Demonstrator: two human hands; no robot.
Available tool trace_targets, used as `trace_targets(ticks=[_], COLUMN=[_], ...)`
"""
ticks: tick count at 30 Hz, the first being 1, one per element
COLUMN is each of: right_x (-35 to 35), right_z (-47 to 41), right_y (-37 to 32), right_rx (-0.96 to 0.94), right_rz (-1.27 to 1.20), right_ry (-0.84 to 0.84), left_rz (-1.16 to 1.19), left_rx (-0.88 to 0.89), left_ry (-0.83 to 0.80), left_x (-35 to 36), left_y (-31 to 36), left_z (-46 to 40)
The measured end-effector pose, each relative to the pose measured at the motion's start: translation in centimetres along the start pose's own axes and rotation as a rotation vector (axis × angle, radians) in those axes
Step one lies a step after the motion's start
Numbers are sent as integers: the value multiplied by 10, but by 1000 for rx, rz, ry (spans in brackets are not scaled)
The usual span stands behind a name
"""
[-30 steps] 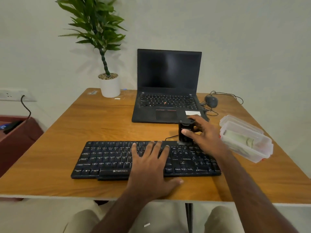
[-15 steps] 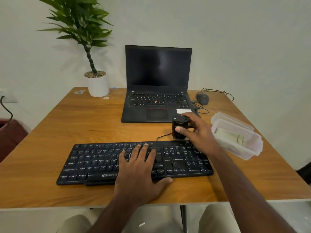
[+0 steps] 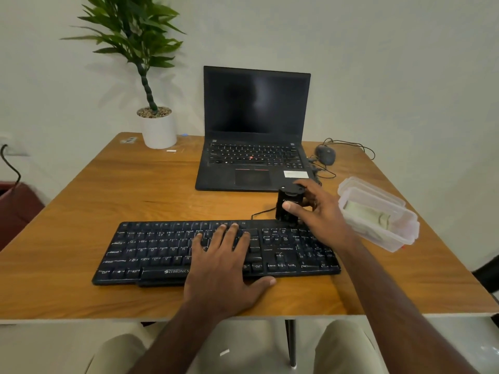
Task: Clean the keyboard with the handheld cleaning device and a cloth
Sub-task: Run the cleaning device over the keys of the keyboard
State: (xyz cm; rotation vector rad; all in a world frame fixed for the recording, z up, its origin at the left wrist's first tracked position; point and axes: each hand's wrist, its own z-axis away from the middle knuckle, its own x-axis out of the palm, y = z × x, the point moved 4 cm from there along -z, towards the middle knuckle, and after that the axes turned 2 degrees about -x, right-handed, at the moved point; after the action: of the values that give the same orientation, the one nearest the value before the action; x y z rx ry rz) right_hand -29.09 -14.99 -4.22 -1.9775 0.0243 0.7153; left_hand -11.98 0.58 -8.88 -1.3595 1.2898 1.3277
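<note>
Right hand [image 3: 318,211] grasps the upright cleaning device [image 3: 287,205] at the far right edge of the keyboard [image 3: 162,249]; left hand [image 3: 224,265] lies flat, open, on the keys. Keyboard's long axis runs left–right. Risk: the device, apparently nozzle-down, snags the keyboard cable [image 3: 263,211]

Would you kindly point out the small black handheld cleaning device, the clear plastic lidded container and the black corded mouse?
small black handheld cleaning device [image 3: 287,210]: head view, on its front face.
clear plastic lidded container [image 3: 388,233]: head view, on its near side wall.
black corded mouse [image 3: 325,154]: head view, on its top shell.
</note>
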Motion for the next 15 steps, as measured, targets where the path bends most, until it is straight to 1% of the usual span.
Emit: trace_targets(ticks=[3, 5, 7, 9, 13, 15], right_x=[-10, -10, -3, 0, -26, -35], right_z=[-8, -6, -1, 2, -5, -4], right_y=[0, -2, -3, -2, 1, -1], right_rx=[15, 15, 6, 3, 25, 10], right_rz=[97, 46, 0, 34, 157, 109], right_ry=[46, 64, 19, -3, 82, 124], left_rz=[-9, -8, 0, -3, -22, -11], left_rx=[-3, -1, -3, -5, -4, -4], left_ry=[-18, -26, -17, -12, -48, -44], left_x=[-1, -2, -3, -3, -1, -2], left_y=[0, 1, 1, 1, 0, 1], left_z=[1, 1, 0, 0, 0, 0])
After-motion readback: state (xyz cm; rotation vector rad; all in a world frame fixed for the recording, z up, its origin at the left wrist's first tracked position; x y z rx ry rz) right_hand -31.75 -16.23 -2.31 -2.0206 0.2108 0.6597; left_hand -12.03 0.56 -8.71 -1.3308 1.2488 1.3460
